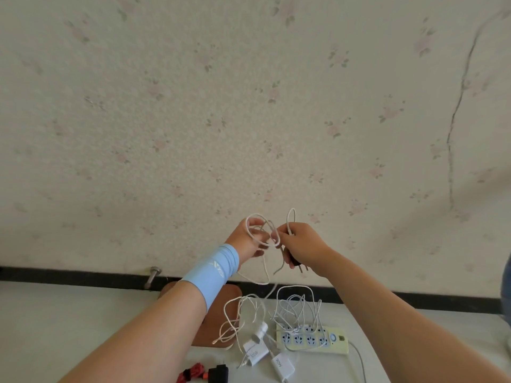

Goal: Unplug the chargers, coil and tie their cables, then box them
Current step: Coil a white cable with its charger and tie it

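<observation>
Both hands are raised in front of the wall, working one white cable (262, 233). My left hand (249, 239), with a light blue wrist sleeve, has loops of the cable wound around its fingers. My right hand (301, 244) pinches the cable and grips a dark charger plug (297, 261) whose prongs point down. The cable's free end hangs to the floor. Below lie several white chargers (255, 352) with tangled white cables (296, 308), beside a pale yellow power strip (315, 340).
A brown box (218, 297) sits on the floor, partly behind my left forearm. A red cable with a black plug (207, 373) lies at the bottom edge. A metal door stop (152, 276) juts from the black skirting. The floral wall is close ahead.
</observation>
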{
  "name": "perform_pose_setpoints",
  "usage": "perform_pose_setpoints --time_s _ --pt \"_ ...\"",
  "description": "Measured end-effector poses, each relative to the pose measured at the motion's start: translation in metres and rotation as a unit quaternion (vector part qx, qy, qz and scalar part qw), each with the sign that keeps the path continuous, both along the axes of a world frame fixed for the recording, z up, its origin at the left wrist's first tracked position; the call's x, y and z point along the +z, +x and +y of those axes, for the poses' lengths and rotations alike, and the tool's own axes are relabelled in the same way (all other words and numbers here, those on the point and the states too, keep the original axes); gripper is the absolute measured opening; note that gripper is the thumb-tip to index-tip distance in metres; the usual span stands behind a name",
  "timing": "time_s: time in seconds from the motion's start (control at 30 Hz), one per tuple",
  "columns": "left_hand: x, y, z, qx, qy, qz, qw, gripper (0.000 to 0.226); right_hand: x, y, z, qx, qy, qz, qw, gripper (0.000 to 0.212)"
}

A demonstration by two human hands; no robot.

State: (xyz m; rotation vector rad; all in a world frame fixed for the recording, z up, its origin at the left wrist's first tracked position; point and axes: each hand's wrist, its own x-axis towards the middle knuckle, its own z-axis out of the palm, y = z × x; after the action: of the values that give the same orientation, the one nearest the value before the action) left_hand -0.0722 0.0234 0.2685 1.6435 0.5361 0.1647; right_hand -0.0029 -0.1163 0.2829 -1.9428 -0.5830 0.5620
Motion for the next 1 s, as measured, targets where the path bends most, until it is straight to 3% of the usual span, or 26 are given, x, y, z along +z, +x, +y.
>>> perform_pose_setpoints --time_s 0.07,0.2,0.27,0.37,0.47,0.57,0.67,0.73,0.83,0.93,1.0 --pt "-0.003 -0.002 -0.005 -0.048 0.035 0.068 0.996 0.041 0.0 0.001 0.001 -0.015 0.03 0.005 0.999 0.024" --pt "-0.002 -0.007 -0.018 -0.184 0.205 0.156 0.948 0.03 0.006 0.001 0.003 -0.046 0.139 0.054 0.988 0.023" --pt "-0.005 -0.005 -0.022 -0.237 0.253 0.158 0.925 0.031 0.013 0.001 0.003 -0.067 0.2 0.109 0.971 0.021" --pt "-0.004 -0.005 -0.029 -0.254 0.243 0.132 0.927 0.029 0.021 -0.001 0.002 -0.074 0.244 0.17 0.952 0.017" --pt "0.003 -0.003 -0.028 -0.207 0.161 0.086 0.961 0.028 0.021 -0.001 0.0 -0.078 0.234 0.176 0.953 0.02" --pt "0.013 0.0 -0.02 -0.078 0.012 0.043 0.996 0.03 0.015 0.001 -0.002 -0.081 0.175 0.137 0.972 0.023" --pt "0.022 0.0 -0.01 0.017 -0.123 0.005 0.992 0.025 0.014 0.001 -0.004 -0.059 0.157 0.113 0.979 0.023" --pt "0.031 0.002 0.001 0.066 -0.231 -0.071 0.968 0.027 0.012 0.002 -0.006 -0.017 0.132 0.098 0.986 0.028" --pt "0.045 0.002 0.019 0.085 -0.42 -0.174 0.887 0.036 0.009 -0.002 -0.004 0.127 0.052 0.124 0.983 0.03" --pt "0.048 -0.004 0.028 0.091 -0.483 -0.207 0.846 0.038 0.006 -0.01 0.001 0.198 -0.046 0.078 0.976 0.019" --pt "0.049 -0.008 0.029 0.116 -0.478 -0.214 0.844 0.034 0.004 -0.014 0.004 0.162 -0.077 0.022 0.983 0.017"
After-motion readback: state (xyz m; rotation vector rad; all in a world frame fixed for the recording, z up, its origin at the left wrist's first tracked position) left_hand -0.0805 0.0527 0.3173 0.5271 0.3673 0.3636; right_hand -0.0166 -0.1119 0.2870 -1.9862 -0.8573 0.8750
